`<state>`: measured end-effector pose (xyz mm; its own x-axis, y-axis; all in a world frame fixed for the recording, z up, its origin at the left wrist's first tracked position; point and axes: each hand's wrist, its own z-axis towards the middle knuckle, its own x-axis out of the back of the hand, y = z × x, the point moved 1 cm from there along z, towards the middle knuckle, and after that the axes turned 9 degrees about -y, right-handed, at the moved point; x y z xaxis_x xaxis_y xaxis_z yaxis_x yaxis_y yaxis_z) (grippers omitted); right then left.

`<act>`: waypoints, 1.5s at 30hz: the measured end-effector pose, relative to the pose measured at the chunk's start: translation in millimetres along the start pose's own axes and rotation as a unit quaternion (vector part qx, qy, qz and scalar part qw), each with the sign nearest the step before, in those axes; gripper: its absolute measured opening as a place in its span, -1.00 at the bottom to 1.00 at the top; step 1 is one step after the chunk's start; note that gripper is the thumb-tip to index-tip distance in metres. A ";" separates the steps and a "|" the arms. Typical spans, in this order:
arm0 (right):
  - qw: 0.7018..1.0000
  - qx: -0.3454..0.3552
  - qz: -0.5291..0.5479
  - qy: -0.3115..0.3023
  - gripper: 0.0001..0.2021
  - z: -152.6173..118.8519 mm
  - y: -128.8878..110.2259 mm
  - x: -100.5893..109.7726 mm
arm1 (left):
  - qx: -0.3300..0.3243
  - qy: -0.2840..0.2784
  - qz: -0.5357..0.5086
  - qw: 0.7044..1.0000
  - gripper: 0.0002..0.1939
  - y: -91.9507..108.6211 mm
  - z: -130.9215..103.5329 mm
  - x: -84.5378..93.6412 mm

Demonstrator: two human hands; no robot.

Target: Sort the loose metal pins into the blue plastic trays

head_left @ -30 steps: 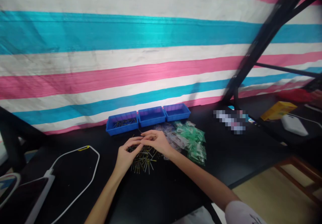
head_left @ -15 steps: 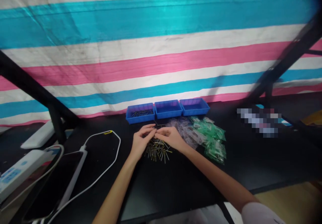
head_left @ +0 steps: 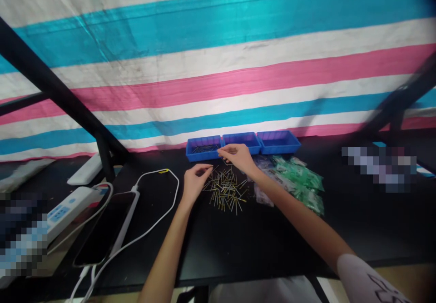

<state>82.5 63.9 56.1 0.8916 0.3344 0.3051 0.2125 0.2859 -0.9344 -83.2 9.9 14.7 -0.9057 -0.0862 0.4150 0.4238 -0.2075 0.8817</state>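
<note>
A loose pile of thin metal pins (head_left: 226, 191), some with yellowish ends, lies on the black table. Beside its upper left edge is my left hand (head_left: 195, 184), thumb and forefinger pinched together; whatever is between them is too small to make out. My right hand (head_left: 241, 158) is raised over the far side of the pile, its fingertips pinched near the front right corner of the left blue tray (head_left: 203, 156). That tray contains dark thin pins (head_left: 206, 148). What the right fingertips hold, if anything, cannot be made out.
A middle blue tray (head_left: 250, 149) and a right blue tray (head_left: 279, 148) stand in the same row. Green and clear plastic packets (head_left: 299, 180) lie to the right. At left are a phone (head_left: 107, 230), a white cable (head_left: 177, 194) and a power strip (head_left: 70, 207).
My hands were together over the pile and have parted. The right one has moved up toward the left tray; the left stays by the pile. The whole view has shifted.
</note>
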 end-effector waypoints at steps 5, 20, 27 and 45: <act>0.950 0.008 -0.284 -0.127 -0.78 -2.0 13.8 3.0 | -0.021 0.020 0.166 0.986 -0.72 -12.7 1.1 4.2; 0.962 -0.040 -0.239 -0.129 -0.90 -24.3 49.7 0.8 | -0.033 -0.133 0.162 0.977 -0.71 -18.0 -3.1 -15.8; 0.998 -0.012 -0.038 -0.055 -0.72 -36.6 45.7 1.6 | -0.085 -0.088 0.068 0.990 -0.77 -4.7 -2.7 -25.9; 0.983 -0.046 0.122 -0.131 -0.71 -50.5 28.8 -3.7 | 0.008 0.004 -0.225 0.974 -0.84 16.3 -8.8 -39.5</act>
<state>105.5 25.6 18.8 0.7900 0.6056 0.0951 0.0504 0.0903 -0.9946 -40.5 1.4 10.7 -0.9999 0.0020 -0.0155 -0.0155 -0.2111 0.9773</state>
